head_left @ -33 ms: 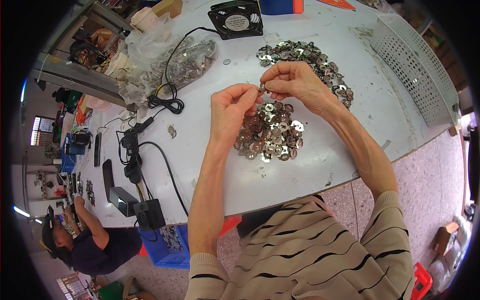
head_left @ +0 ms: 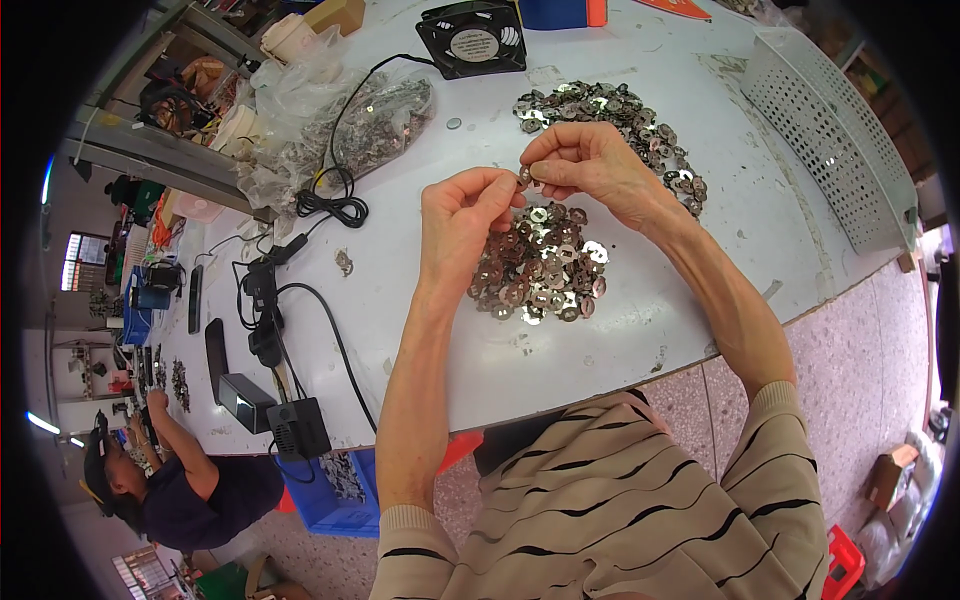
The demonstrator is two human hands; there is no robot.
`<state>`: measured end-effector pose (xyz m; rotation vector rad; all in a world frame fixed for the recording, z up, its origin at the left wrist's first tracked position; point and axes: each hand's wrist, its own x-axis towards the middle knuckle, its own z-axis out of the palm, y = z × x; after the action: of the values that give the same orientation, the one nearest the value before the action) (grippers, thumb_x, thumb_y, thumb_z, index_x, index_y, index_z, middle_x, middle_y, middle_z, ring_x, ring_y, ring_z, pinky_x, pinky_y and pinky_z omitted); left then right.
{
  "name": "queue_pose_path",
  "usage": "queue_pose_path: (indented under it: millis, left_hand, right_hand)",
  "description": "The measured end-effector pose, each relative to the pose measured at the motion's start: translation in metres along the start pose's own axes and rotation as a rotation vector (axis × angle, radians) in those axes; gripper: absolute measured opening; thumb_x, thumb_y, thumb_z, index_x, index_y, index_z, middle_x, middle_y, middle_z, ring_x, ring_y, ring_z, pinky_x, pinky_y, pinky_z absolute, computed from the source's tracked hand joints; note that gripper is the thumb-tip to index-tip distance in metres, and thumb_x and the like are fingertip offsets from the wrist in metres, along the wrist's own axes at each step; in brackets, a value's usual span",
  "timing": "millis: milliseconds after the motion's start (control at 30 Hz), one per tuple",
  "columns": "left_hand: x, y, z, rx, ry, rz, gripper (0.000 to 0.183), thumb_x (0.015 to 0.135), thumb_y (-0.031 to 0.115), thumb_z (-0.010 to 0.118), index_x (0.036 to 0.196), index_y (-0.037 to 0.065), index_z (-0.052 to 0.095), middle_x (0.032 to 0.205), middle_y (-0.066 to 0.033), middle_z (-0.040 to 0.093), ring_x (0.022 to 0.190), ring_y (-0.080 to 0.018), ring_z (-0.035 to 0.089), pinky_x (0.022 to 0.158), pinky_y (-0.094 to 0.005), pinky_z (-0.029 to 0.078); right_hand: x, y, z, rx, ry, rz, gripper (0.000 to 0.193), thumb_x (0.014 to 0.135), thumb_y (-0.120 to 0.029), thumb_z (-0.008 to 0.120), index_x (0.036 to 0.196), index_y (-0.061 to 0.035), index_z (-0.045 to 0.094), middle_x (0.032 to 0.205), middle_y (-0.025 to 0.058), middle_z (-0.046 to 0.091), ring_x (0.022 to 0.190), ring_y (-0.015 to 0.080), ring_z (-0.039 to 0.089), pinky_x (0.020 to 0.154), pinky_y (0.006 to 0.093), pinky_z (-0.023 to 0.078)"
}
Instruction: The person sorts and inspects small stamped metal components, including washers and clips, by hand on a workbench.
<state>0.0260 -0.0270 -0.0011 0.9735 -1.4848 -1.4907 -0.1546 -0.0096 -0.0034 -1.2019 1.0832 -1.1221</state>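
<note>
Over a heap of small shiny metal discs [head_left: 545,268] my two hands meet at their fingertips. Between them is one small round metal disc [head_left: 525,175], partly covered by the fingers. My right hand [head_left: 598,172] pinches it with thumb and forefinger. The closed thumb and forefinger of my left hand [head_left: 462,215] grip its left edge. Beyond my right hand, a second pile of similar metal discs [head_left: 600,105] curves across the white table [head_left: 600,355].
A black fan [head_left: 472,38] stands at the back. Clear plastic bags of metal parts [head_left: 385,120] lie far left, near black cables and adapters [head_left: 300,428]. On the right is a white perforated basket [head_left: 830,140]. Another person [head_left: 200,495] works at the left, beside a blue crate [head_left: 330,515].
</note>
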Motion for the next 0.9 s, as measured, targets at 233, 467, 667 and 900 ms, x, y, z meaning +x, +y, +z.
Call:
queue_pose_path:
  millis: [233,467,667,900]
  left_hand:
    - [0.003,-0.003,-0.007,0.019,-0.006,0.002,0.015,0.083,0.011,0.064,0.091,-0.002,0.065,0.077,-0.0075,0.064,0.062,-0.0091,0.054,0.059,-0.0220,0.044]
    - [0.004,-0.004,-0.011,0.026,-0.030,0.025,0.013,0.083,0.008,0.063,0.091,-0.002,0.065,0.077,-0.0073,0.064,0.063,-0.0090,0.054,0.058,-0.0213,0.045]
    - [0.005,-0.002,-0.011,0.006,-0.103,0.075,0.013,0.082,0.006,0.063,0.091,-0.002,0.065,0.080,-0.0074,0.065,0.063,-0.0089,0.054,0.058,-0.0213,0.045]
    - [0.004,0.004,-0.020,0.023,-0.171,0.073,0.011,0.079,0.003,0.063,0.088,-0.003,0.065,0.077,-0.0049,0.064,0.063,-0.0077,0.053,0.059,-0.0210,0.044]
  right_hand:
    - [-0.001,-0.003,0.003,-0.146,0.008,-0.168,0.017,0.081,-0.007,0.061,0.096,0.0017,0.061,0.077,0.0028,0.062,0.068,0.0069,0.056,0.064,0.0211,0.046]
    - [-0.004,-0.010,0.003,-0.189,0.047,-0.185,0.020,0.079,-0.006,0.062,0.098,0.0011,0.061,0.080,0.0041,0.064,0.072,0.0076,0.058,0.065,0.0215,0.047]
    - [-0.003,-0.008,-0.002,-0.087,0.039,-0.164,0.020,0.079,-0.006,0.064,0.098,0.0003,0.061,0.082,0.0044,0.064,0.073,0.0079,0.059,0.067,0.0223,0.048]
    - [0.001,-0.002,-0.007,0.110,0.045,-0.043,0.019,0.082,-0.008,0.065,0.099,-0.0001,0.061,0.084,0.0056,0.064,0.075,0.0095,0.061,0.070,0.0220,0.051]
